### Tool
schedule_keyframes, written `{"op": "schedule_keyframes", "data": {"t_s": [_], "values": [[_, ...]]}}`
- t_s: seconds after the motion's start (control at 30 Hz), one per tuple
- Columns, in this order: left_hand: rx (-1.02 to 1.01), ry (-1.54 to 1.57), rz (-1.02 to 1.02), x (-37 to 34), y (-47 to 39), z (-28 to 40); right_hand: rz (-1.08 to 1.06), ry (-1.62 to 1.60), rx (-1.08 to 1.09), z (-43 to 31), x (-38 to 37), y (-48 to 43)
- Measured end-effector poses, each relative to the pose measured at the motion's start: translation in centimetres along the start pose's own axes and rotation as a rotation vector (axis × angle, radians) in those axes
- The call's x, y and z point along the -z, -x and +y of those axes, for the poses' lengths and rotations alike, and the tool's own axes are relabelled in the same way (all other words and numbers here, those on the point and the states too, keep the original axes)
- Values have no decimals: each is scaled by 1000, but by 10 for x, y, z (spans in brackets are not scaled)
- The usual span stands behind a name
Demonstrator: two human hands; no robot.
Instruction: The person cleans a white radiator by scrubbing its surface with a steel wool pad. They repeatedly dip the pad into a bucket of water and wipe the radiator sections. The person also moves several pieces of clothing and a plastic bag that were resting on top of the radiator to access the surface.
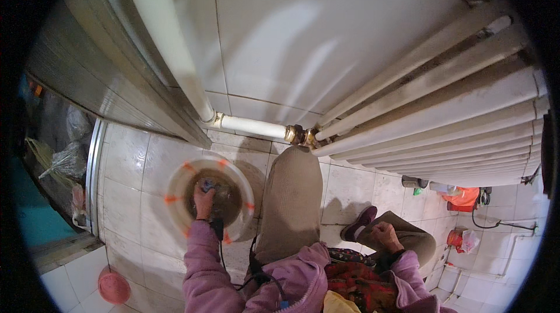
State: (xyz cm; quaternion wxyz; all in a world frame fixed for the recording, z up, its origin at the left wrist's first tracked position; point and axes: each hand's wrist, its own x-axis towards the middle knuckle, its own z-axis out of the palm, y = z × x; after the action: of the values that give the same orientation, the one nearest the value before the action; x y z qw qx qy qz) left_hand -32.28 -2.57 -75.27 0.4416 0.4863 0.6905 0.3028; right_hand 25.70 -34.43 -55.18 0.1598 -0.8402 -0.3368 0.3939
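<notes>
A round pale plastic basin with orange marks around its rim stands on the tiled floor, holding murky brownish water. My left hand reaches into it. Its fingers grip a small bluish-purple cloth-like bundle, whose exact kind is too small to tell. Over my bent right leg rests my right hand, with its fingers curled in and nothing visible in them.
A white radiator and its pipe run along the wall ahead. At left are a door panel and a metal threshold strip. A pink plastic container sits lower left. An orange-red item lies far right.
</notes>
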Motion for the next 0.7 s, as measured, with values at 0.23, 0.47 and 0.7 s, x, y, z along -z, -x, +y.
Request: {"op": "schedule_keyframes", "data": {"t_s": [0.23,0.47,0.7], "values": [[146,794,-192,37,-9,-8,-2,2,20,-2,0,-1],[-227,-294,65,-2,7,-39,89,109,105,14,0,-10],[-4,292,-282,46,-17,41,83,100,141,19,-11,-21]]}}
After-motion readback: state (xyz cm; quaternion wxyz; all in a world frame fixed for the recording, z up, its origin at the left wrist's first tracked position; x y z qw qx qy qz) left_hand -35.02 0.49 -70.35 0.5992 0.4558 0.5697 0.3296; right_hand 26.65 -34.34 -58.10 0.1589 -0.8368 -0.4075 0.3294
